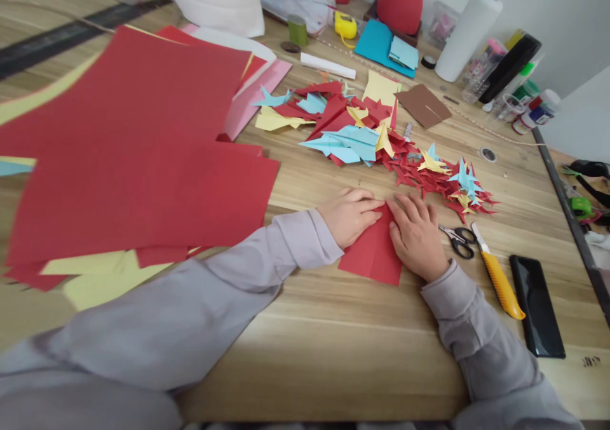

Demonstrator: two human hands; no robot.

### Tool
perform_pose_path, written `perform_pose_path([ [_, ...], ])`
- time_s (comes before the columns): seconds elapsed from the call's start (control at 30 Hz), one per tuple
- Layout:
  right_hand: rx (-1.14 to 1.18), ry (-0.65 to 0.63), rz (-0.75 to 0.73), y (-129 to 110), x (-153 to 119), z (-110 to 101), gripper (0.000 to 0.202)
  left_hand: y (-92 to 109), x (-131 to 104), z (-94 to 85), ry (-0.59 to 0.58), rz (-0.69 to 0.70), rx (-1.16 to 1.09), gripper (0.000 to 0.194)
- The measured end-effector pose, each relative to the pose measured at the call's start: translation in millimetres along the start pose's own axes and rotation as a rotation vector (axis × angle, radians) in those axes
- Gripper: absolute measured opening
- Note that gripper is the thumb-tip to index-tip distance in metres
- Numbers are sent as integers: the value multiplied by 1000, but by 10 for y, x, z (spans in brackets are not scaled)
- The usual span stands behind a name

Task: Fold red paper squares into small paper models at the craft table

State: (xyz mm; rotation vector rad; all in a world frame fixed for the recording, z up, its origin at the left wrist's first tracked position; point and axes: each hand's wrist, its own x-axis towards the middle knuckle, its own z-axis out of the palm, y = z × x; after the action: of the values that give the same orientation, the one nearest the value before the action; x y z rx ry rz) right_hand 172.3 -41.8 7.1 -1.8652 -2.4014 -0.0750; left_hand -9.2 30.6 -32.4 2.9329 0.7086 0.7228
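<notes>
A small red paper (373, 255) with a crease down its middle lies on the wooden table, its far end narrowed between my hands. My left hand (351, 216) rests on its upper left edge, fingers stretched towards the tip. On the right edge lies my right hand (417, 235), palm down with its fingers slightly apart. The fingertips of both hands nearly meet at the far tip. Beyond them is a pile of folded red, blue and yellow paper pieces (350, 143).
Large red sheets (143, 157) cover the left side. Right of my right hand lie scissors (461, 241), a yellow cutter (502, 284) and a black phone (537, 306). Brown paper (423, 106), a tape measure (345, 25) and bottles (527, 93) stand or lie farther back.
</notes>
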Motion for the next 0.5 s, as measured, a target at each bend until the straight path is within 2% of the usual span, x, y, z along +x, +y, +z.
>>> perform_pose_path([
  [0.27, -19, -20, -3, -8, 1, -17, 47, 28, 9, -111, -37, 29, 17, 29],
  [0.5, -17, -7, -11, -1, 2, -10, 47, 24, 10, -109, -44, 24, 24, 28],
])
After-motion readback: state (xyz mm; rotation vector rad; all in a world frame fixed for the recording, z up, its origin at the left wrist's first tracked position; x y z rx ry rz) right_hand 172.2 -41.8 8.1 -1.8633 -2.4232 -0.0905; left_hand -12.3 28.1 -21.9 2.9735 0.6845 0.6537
